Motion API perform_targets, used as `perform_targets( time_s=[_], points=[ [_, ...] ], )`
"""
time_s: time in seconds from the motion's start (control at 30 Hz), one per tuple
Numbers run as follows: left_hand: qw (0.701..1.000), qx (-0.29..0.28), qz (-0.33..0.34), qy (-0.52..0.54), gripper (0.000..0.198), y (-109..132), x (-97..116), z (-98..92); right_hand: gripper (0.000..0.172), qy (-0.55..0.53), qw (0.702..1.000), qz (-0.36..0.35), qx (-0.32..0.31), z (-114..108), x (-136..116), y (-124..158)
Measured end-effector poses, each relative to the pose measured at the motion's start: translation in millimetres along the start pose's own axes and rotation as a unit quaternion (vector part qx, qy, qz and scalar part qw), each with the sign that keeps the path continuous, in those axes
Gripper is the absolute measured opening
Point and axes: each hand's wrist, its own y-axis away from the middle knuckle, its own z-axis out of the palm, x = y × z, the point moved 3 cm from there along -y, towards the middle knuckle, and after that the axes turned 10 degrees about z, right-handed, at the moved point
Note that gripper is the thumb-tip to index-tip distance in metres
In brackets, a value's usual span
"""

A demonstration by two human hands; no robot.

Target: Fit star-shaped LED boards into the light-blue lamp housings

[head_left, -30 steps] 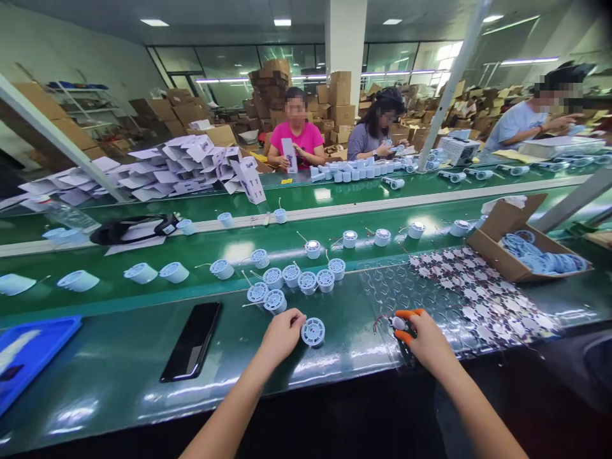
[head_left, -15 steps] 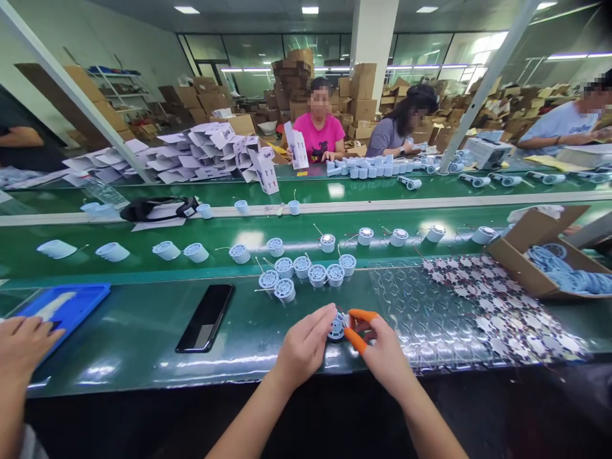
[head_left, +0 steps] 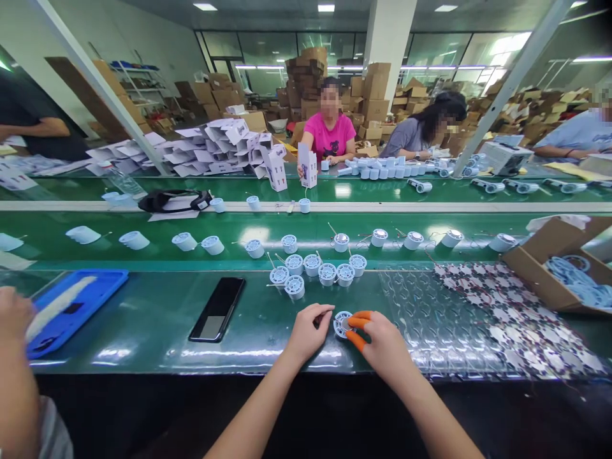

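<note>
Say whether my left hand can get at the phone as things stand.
Likely yes: the phone lies flat on the bench, a short way left of the left hand, and nothing appears to stand between them or cover it.

A round, light-blue plastic housing [head_left: 337, 326] sits on the green worktop [head_left: 148, 319]. Its slotted face points up.

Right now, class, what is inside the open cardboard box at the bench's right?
The cardboard box holds jumbled light-blue parts, at least one ring-shaped. The upper pieces and near wall cover its bottom, so anything underneath cannot be seen.
</note>
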Motion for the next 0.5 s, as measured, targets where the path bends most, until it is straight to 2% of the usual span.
perform_targets(
  time_s=[0.13,0.23,0.37,0.43,0.5],
  points=[
    [0.997,-0.051,0.045,-0.033,0.036,4.3,-1.0,15.9,0.022,0.002,1.000,-0.012,0.008,8.9,0.9,-2.6],
    [0.994,-0.084,0.061,-0.041,0.041,7.1,2.1,14.7,0.019,0.006,1.000,-0.011,0.022,12.2,-0.8,-1.9],
    [0.988,-0.144,0.051,0.034,0.045,11.0,14.0,11.7,0.024,0.085,0.995,-0.026,0.050,16.0,-9.8,2.5],
    [0.991,-0.127,0.016,0.045,0.048,12.3,17.1,15.0,0.025,0.107,0.992,-0.025,0.056,17.6,-12.9,3.5],
    [0.996,-0.084,-0.026,0.024,0.043,12.8,16.1,21.0,0.024,0.102,0.993,-0.019,0.050,17.4,-13.3,3.0]
  ],
)
